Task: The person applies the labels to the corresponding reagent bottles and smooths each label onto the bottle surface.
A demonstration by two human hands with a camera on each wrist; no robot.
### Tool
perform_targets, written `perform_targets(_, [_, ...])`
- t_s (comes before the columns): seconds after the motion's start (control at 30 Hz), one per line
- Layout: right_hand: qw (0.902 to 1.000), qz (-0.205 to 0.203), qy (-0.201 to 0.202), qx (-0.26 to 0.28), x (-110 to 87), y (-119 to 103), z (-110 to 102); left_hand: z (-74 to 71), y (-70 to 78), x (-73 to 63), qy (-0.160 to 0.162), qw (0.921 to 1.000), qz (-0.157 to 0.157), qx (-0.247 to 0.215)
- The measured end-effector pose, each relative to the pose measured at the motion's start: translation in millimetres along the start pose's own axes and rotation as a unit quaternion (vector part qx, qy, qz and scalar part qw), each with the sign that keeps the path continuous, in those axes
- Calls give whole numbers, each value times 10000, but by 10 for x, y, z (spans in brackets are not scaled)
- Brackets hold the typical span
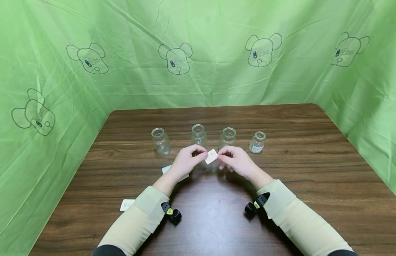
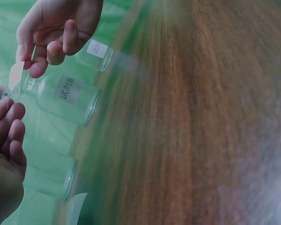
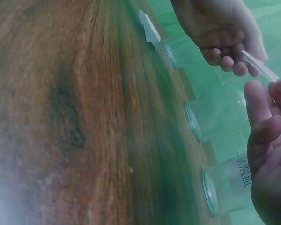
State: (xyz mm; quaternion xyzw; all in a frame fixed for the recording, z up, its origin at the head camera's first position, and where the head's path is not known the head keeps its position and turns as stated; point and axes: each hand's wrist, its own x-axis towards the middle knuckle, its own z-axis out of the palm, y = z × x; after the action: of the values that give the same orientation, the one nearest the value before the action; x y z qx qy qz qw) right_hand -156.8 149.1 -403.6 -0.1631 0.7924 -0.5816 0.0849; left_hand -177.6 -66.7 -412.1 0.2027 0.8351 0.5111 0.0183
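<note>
Head view: with left hand (image 1: 189, 159), pinching the left end of a white label (image 1: 212, 156); with right hand (image 1: 238, 161), pinching its right corner. Held above the counter (image 1: 217, 224), nearer than the middle jars (image 1: 229, 137), marked face upward, long axis slanting near left to far right.

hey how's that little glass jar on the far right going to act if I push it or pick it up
The small jar looks like clear glass, so it's probably fragile and a bit slick. No contents show, so it's likely light. Its round body would probably roll if knocked over.
</note>
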Motion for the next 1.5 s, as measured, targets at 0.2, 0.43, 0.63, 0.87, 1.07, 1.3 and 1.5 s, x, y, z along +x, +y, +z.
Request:
perform_targets(0.2, [9987,-136,419,-243,16,50,8,24,-18,26,39,9995,-212,-245])
perform_targets(0.43, [9890,-675,847,-1010,17,28,101,127,29,45,186,9990,-327,-236])
perform_targets(0.63, [9845,-807,706,-1386,9,15,174,201,50,37,60,9964,-296,-793])
perform_targets(0.87, [9869,-656,768,-1254,-14,10,177,216,38,10,-58,9931,-284,-1139])
perform_targets(1.07, [9895,-564,740,-1110,-23,24,177,217,25,1,-95,9968,-170,-780])
perform_targets(1.3, [9903,-498,727,-1075,-29,18,188,250,38,-3,26,9988,-33,-483])
perform_targets(1.5, [9909,-317,632,-1143,-33,16,188,259,55,-24,44,9994,9,-357])
